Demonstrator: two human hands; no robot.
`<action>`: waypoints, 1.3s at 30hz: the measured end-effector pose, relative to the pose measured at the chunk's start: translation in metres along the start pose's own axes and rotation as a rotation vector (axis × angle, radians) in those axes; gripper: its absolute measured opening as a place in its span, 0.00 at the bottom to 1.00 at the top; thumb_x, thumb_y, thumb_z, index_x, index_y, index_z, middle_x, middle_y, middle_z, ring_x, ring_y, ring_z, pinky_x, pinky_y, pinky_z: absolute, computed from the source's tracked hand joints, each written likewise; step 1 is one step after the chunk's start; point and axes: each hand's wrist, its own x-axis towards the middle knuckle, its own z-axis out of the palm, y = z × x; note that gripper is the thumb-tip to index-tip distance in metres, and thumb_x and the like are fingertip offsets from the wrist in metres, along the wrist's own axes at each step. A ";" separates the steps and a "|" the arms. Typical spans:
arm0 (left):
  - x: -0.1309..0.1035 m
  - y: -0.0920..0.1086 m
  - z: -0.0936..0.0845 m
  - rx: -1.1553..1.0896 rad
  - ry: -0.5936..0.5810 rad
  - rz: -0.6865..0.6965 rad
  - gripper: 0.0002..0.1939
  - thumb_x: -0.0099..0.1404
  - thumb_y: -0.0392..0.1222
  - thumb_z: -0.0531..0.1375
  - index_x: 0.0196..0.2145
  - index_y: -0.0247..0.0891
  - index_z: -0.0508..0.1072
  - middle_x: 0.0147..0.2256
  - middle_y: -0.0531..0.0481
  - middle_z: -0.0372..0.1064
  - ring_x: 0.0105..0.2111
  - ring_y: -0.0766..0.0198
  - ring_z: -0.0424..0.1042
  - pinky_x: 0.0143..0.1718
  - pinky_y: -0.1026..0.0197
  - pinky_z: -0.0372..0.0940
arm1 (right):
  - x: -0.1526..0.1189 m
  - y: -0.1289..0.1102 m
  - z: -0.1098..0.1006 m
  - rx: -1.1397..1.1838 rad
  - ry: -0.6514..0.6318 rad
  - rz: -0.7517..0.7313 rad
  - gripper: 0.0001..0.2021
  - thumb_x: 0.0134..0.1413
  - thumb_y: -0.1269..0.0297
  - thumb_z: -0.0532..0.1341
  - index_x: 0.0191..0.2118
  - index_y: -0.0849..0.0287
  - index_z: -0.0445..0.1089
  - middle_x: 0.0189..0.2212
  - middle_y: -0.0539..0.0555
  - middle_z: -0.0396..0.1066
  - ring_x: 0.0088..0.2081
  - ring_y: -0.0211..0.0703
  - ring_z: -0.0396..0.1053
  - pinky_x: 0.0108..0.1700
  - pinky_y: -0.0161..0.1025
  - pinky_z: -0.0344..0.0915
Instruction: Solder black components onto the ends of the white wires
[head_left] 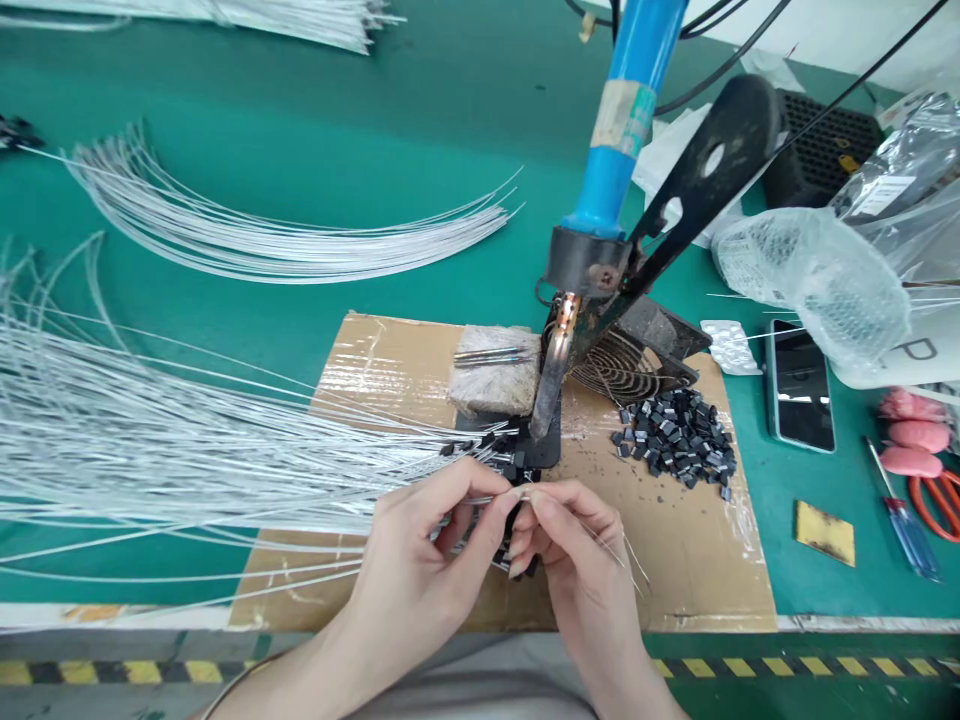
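Hands (435, 545) on wire (526, 494), "P" (922, 349) rightward

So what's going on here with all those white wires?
A person's left hand and right hand meet, pinching a pale piece too small to make out. A soldering iron is mounted just beyond them, pointing down. White wires lie bundled at left; small black parts sit heaped on cardboard.
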 end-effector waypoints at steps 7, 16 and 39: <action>-0.007 -0.010 0.001 -0.089 -0.004 -0.057 0.09 0.75 0.38 0.60 0.35 0.41 0.78 0.26 0.56 0.73 0.24 0.67 0.69 0.25 0.66 0.63 | 0.000 0.000 0.000 -0.024 -0.023 -0.054 0.09 0.55 0.54 0.78 0.36 0.53 0.87 0.27 0.52 0.84 0.24 0.38 0.80 0.31 0.32 0.82; -0.006 -0.010 0.000 -0.110 0.008 -0.071 0.08 0.75 0.38 0.61 0.36 0.42 0.78 0.26 0.56 0.72 0.23 0.67 0.69 0.25 0.65 0.62 | -0.002 0.004 -0.005 -0.144 -0.021 -0.119 0.05 0.59 0.56 0.77 0.38 0.49 0.88 0.28 0.51 0.85 0.26 0.38 0.81 0.33 0.32 0.83; -0.001 -0.002 -0.004 0.013 0.022 0.088 0.11 0.71 0.32 0.62 0.31 0.44 0.77 0.21 0.63 0.64 0.18 0.71 0.55 0.18 0.67 0.48 | 0.004 -0.003 -0.014 -0.053 -0.097 0.034 0.08 0.55 0.57 0.79 0.32 0.56 0.86 0.23 0.49 0.82 0.20 0.33 0.77 0.25 0.25 0.77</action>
